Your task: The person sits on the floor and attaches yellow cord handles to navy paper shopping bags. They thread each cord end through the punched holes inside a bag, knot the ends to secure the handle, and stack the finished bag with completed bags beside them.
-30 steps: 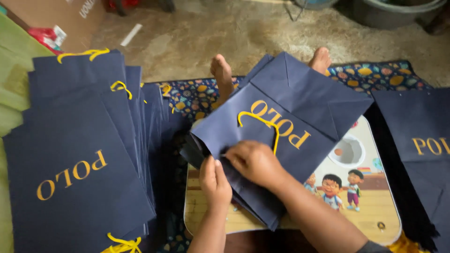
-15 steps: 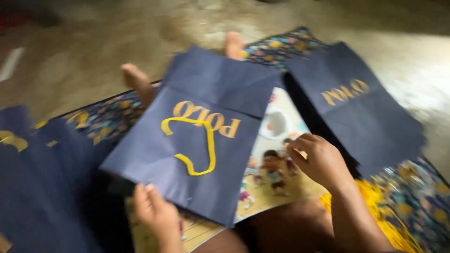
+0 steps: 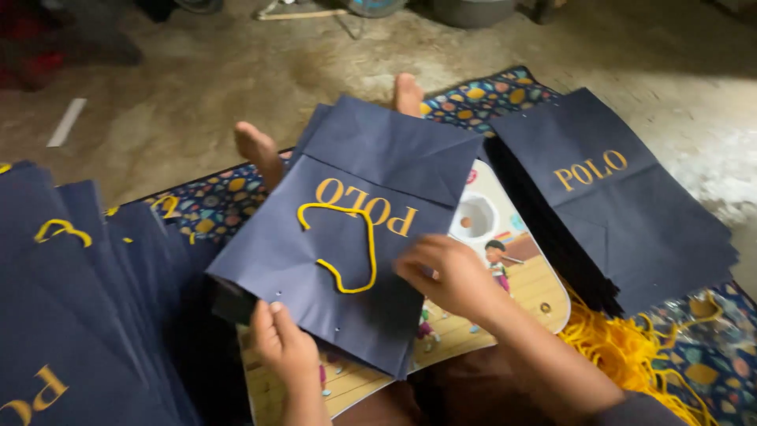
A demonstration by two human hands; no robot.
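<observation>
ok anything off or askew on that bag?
Yes: the bag has one yellow cord handle lying loose across its face, while holes near the left hand have no cord. The right hand rests on its edge.

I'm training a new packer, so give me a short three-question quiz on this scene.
1. True or false: a yellow cord handle lies on the navy paper bag.
2. Which hand grips the bag's near edge: A left hand, B right hand?
3. What lies loose beside the stack of flat bags, bottom right?

Key: 1 true; 2 A; 3 a pile of yellow cords.
</observation>
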